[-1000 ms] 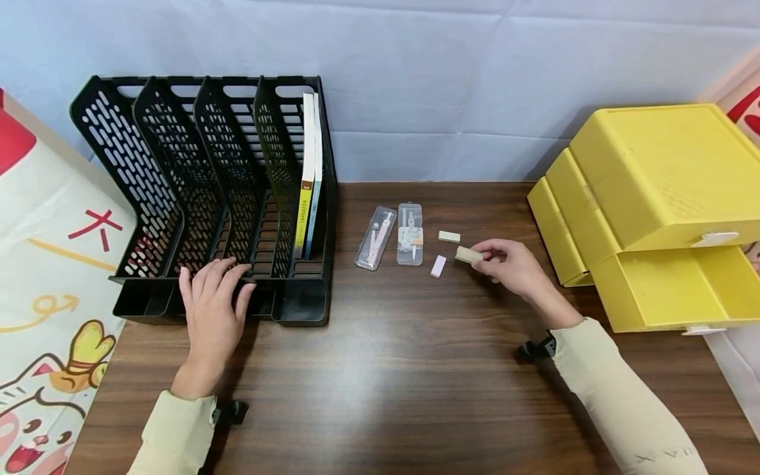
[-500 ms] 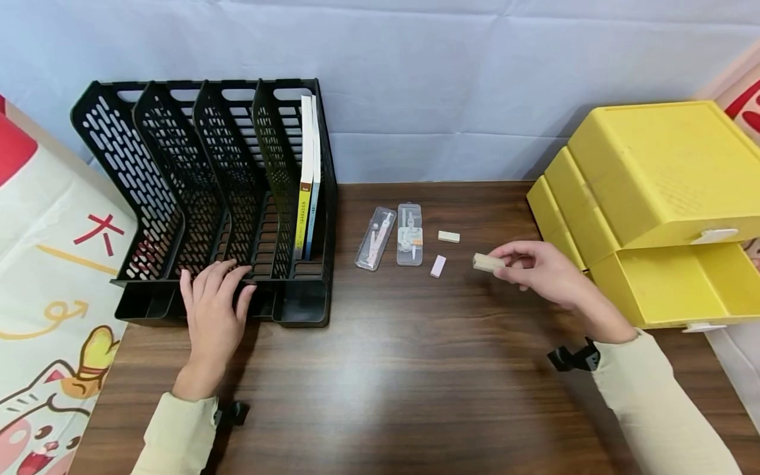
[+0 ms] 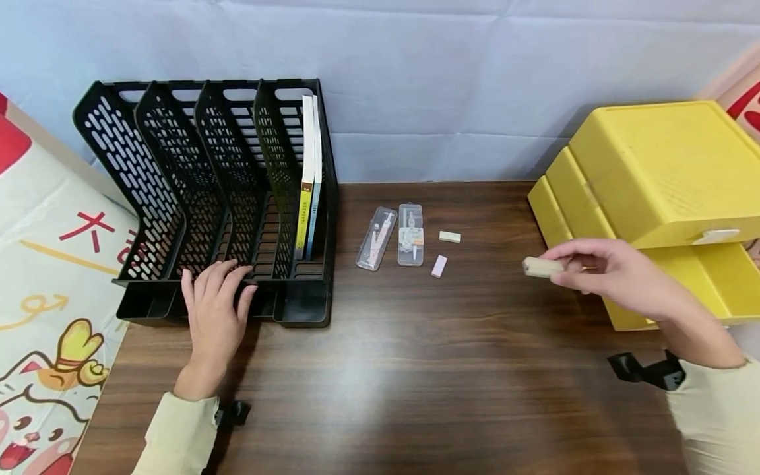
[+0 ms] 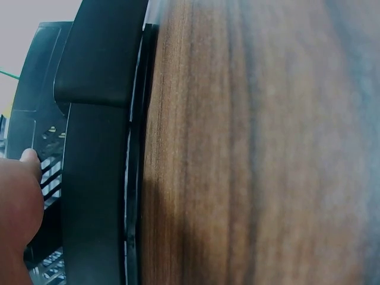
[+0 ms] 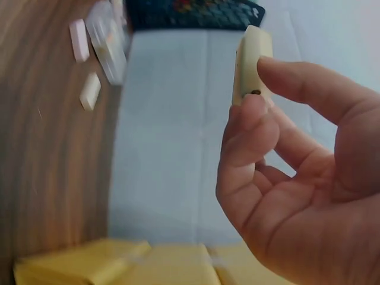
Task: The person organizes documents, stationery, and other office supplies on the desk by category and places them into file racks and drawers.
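My right hand (image 3: 614,277) pinches a small cream block (image 3: 541,266) between thumb and fingers, raised in front of the yellow drawer unit (image 3: 677,171). In the right wrist view the cream block (image 5: 256,53) shows a two-layered side and a dark spot near the fingertips. My left hand (image 3: 212,310) rests with spread, relaxed fingers on the front edge of a black file rack (image 3: 303,310). The left wrist view catches part of that hand (image 4: 18,208) beside the black plastic. On the table lie a white eraser-like block (image 3: 450,236) and a pink one (image 3: 439,266).
Two clear plastic cases (image 3: 377,239) lie between rack and blocks, one holding a compass. Thin books (image 3: 307,198) stand in the rack's right slot. A lower yellow drawer (image 3: 691,274) is pulled out, partly behind the right hand. A pale cloth (image 3: 427,86) hangs at the back.
My right hand has carried the cream block away from the small blocks, rightward to the front of the pulled-out drawer. The left hand has stayed at the rack.
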Demonstrator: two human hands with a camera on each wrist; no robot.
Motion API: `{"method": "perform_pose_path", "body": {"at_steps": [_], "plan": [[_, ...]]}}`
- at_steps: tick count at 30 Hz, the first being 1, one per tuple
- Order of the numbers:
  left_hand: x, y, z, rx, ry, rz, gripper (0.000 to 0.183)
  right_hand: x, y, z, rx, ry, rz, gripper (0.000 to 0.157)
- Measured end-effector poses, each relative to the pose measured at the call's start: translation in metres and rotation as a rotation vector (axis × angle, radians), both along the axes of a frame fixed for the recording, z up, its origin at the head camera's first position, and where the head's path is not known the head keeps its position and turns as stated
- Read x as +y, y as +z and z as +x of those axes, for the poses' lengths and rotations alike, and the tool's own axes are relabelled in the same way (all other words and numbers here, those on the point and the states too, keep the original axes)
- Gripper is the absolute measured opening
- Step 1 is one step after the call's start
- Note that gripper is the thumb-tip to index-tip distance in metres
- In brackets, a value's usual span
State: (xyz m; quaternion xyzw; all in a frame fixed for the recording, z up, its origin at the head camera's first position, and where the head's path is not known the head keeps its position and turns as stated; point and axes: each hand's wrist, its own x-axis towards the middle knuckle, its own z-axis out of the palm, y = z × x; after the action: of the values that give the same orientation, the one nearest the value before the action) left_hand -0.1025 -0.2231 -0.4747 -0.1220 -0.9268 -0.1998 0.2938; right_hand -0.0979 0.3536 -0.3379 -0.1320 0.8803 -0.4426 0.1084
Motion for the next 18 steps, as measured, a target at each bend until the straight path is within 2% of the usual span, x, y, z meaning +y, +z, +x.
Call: {"method": "perform_pose_path", "body": {"at_steps": [8,13,18], "plan": [[0.002,0.001,0.0,0.031,-0.005,0.027,0.03,0.051,0.021,0.013,0.019,-0.114,0.136,0.031],[0.002,0.002,-0.001,0.019,-0.004,0.013,0.03,0.082,0.016,0.02,0.041,-0.158,0.058,0.041],[0.001,0.0,-0.001,0.01,0.001,0.005,0.03,0.112,0.004,0.02,0.096,-0.092,-0.015,0.049]]}}
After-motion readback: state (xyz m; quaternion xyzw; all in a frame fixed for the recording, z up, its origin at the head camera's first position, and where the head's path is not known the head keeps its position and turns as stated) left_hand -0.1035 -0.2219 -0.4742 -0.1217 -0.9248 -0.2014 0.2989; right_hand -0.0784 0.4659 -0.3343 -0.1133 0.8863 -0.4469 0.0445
